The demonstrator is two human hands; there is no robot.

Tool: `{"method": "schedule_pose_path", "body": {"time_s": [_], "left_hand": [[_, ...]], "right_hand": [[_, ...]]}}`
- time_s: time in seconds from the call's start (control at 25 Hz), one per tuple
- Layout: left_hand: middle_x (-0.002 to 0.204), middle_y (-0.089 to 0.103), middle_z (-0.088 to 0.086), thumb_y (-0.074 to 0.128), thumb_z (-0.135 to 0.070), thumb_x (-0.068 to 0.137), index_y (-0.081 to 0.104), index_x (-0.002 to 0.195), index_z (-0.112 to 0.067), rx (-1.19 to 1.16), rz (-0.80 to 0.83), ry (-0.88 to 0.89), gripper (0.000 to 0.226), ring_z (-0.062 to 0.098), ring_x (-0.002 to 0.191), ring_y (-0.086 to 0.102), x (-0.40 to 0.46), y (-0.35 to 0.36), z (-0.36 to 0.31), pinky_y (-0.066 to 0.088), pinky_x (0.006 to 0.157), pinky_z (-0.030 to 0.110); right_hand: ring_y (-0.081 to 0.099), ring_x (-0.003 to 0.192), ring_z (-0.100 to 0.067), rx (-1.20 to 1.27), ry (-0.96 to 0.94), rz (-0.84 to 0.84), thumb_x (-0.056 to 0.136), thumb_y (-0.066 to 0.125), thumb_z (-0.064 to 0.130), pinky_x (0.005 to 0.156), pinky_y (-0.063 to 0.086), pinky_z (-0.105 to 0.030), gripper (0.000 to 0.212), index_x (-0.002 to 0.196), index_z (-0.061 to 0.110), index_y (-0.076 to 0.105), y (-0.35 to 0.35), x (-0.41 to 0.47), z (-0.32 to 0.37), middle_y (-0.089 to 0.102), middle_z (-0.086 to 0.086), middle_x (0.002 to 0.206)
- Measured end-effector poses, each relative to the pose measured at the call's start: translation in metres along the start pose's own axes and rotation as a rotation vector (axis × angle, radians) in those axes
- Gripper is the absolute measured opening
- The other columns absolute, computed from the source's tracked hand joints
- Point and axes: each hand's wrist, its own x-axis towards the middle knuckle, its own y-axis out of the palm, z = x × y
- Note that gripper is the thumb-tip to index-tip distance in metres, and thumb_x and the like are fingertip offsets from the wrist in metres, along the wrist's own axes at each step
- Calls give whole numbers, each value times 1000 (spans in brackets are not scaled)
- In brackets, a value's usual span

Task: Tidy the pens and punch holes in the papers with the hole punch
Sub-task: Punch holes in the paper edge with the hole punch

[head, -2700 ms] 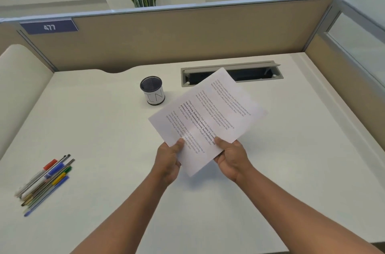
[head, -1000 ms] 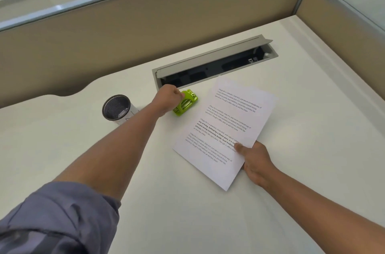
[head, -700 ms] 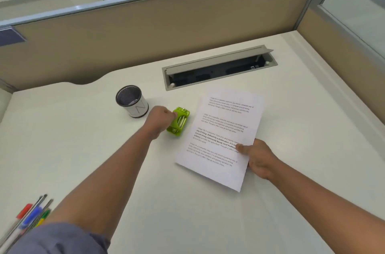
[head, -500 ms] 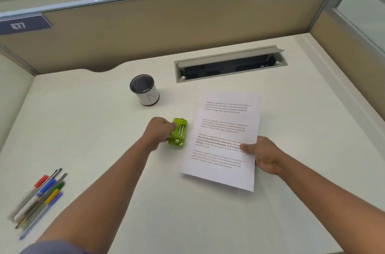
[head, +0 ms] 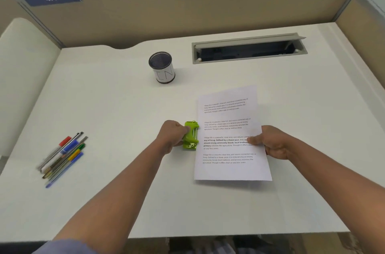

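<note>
A printed sheet of paper (head: 229, 128) lies flat near the middle of the white desk (head: 116, 108). My right hand (head: 270, 142) grips its right edge, thumb on top. A lime-green hole punch (head: 191, 135) sits against the sheet's left edge, and my left hand (head: 174, 133) is closed around its left side. Whether the sheet's edge is inside the punch slot I cannot tell. Several pens and markers (head: 62, 156) lie in a loose bundle at the left. A mesh pen cup (head: 162, 67) stands upright behind the punch.
An open cable tray (head: 249, 48) is set into the desk at the back right. Beige partition walls (head: 187, 4) close the back and right sides, with a sign reading 477 at the upper left. The desk's front edge runs just below my forearms.
My left hand let go of the paper, took the green hole punch from near the cable tray and drew it toward me to the sheet's left edge. The paper came down flat and turned straight.
</note>
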Motion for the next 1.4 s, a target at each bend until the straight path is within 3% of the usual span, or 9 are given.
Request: {"method": "schedule_pose_path", "body": {"time_s": [0.08,0.24,0.48,0.68,1.16,1.4], "left_hand": [[87,57,14,70,-16,92,55,84,-8,-9,-4,7,19,25,73,63,-4,2,2,57,51,25],[87,57,14,71,-15,92,54,82,-8,-33,-4,5,21,24,73,62,-10,7,4,56,50,23],[85,52,13,70,-15,93,51,75,-10,-61,-45,9,26,25,75,58,-14,19,7,64,76,43],[85,54,14,69,-14,94,53,77,-7,-83,-50,6,24,26,75,59,-15,19,7,63,80,47],[86,55,15,70,-15,94,54,78,-6,-76,-38,12,24,27,77,60,-10,21,5,62,83,52],[84,53,15,70,-15,93,53,73,-8,-97,-39,14,28,27,76,60,-8,21,6,62,82,53]], "right_hand": [[72,107,-34,-16,11,6,93,59,-12,92,57,-53,33,121,6,65,0,0,0,76,-12,116],[73,105,-32,-41,19,32,94,58,-11,89,58,-51,32,119,7,66,0,1,-1,77,-10,114],[77,92,-25,-54,19,42,94,57,-13,70,63,-40,31,116,7,67,4,7,2,79,-8,106],[78,90,-25,-61,20,39,94,57,-14,67,63,-39,31,115,7,67,4,9,3,79,-8,105],[78,91,-25,-58,28,42,94,57,-13,66,63,-38,33,115,9,67,-1,15,6,79,-9,109],[75,99,-30,-64,32,41,93,58,-12,78,62,-44,33,120,6,66,-2,17,5,77,-11,113]]}}
